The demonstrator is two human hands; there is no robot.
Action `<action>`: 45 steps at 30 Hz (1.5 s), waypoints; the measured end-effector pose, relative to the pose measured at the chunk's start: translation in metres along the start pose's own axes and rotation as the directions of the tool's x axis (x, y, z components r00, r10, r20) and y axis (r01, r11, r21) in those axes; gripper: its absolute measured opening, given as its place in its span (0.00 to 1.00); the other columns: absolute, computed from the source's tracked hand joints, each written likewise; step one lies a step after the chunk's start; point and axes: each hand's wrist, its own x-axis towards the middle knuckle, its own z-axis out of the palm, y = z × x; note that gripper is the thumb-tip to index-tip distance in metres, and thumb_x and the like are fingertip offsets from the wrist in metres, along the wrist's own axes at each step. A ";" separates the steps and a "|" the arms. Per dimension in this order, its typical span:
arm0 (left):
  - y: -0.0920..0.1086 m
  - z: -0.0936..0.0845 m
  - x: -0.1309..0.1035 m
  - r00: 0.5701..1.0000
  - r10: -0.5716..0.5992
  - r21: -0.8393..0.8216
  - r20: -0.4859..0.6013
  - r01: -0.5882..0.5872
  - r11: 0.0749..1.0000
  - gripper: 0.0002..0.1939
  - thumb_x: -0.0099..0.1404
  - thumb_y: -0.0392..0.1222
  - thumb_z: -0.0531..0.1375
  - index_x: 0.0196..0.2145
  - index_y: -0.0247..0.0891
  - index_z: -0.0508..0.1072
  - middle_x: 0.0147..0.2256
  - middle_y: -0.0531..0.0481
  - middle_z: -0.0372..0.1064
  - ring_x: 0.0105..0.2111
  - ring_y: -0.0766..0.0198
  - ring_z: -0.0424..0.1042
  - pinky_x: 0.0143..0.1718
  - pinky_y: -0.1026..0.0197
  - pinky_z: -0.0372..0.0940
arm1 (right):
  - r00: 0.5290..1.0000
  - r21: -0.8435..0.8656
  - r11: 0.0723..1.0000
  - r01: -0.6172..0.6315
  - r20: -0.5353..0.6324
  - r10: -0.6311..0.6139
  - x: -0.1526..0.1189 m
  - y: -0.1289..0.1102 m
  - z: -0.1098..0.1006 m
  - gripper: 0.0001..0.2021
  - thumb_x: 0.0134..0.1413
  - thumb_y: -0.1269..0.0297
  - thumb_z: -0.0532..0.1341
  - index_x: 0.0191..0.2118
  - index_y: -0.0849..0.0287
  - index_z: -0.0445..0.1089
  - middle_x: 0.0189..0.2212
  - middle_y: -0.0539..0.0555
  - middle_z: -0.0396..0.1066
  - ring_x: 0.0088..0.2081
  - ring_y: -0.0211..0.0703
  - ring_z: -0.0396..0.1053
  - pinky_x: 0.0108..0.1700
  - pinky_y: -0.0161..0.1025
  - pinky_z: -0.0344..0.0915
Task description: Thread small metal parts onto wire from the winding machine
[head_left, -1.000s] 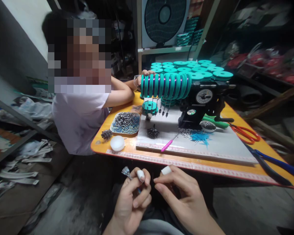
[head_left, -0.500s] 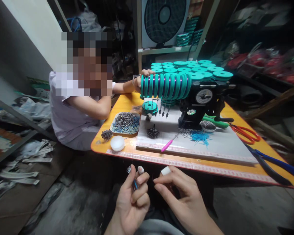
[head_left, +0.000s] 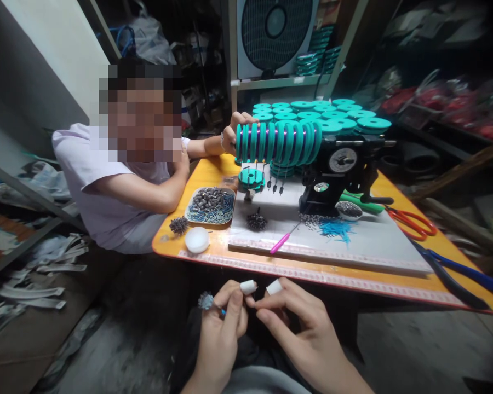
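In front of the table edge, my left hand (head_left: 225,323) is closed round a small blue bundle with a pale, tufted end (head_left: 206,300) that sticks out on its left side. White tape (head_left: 248,287) wraps one of its fingertips. Close beside it, my right hand (head_left: 299,323) pinches thumb and forefinger together; whatever sits between them is too fine to make out. That hand wears white finger tape (head_left: 274,287) too. The fingertips of both hands nearly meet.
On the table (head_left: 168,241) stand a winding machine (head_left: 324,180) with green spools (head_left: 277,143), a tray of weights (head_left: 211,205), a white cup (head_left: 197,241), a pink-handled needle tool (head_left: 280,243), blue strips (head_left: 336,230) and pliers (head_left: 447,279). Another person (head_left: 119,186) sits left, one hand at the spools.
My left hand has turned and moved right, its fingertips now close to the right hand's. The tufted end has shifted left. The other person has leaned back to the left.
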 end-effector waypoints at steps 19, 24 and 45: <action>0.014 -0.012 -0.013 0.786 -0.324 -0.173 0.526 0.472 0.864 0.21 0.64 0.55 0.64 0.28 0.38 0.62 0.15 0.60 0.59 0.11 0.80 0.43 0.13 0.73 0.39 | 0.874 -0.239 0.848 0.473 0.244 -0.419 0.021 0.005 -0.035 0.09 0.64 0.76 0.58 0.43 0.58 0.72 0.32 0.55 0.69 0.37 0.46 0.66 0.39 0.43 0.67; 0.011 -0.017 -0.016 0.871 -0.349 0.007 0.347 0.370 0.929 0.21 0.63 0.58 0.64 0.29 0.37 0.65 0.16 0.60 0.59 0.12 0.79 0.43 0.14 0.71 0.37 | 0.882 -0.267 0.842 0.468 0.205 -0.425 0.035 -0.008 -0.053 0.08 0.63 0.75 0.60 0.44 0.55 0.71 0.33 0.54 0.70 0.40 0.48 0.68 0.43 0.46 0.66; 0.007 0.003 0.000 0.900 -0.207 -0.263 0.384 0.322 0.909 0.18 0.67 0.54 0.62 0.30 0.40 0.61 0.15 0.62 0.55 0.13 0.77 0.40 0.17 0.74 0.41 | 0.927 -0.285 0.882 0.375 0.136 -0.350 0.017 -0.001 -0.016 0.08 0.67 0.71 0.55 0.39 0.59 0.71 0.30 0.54 0.67 0.35 0.44 0.64 0.36 0.40 0.63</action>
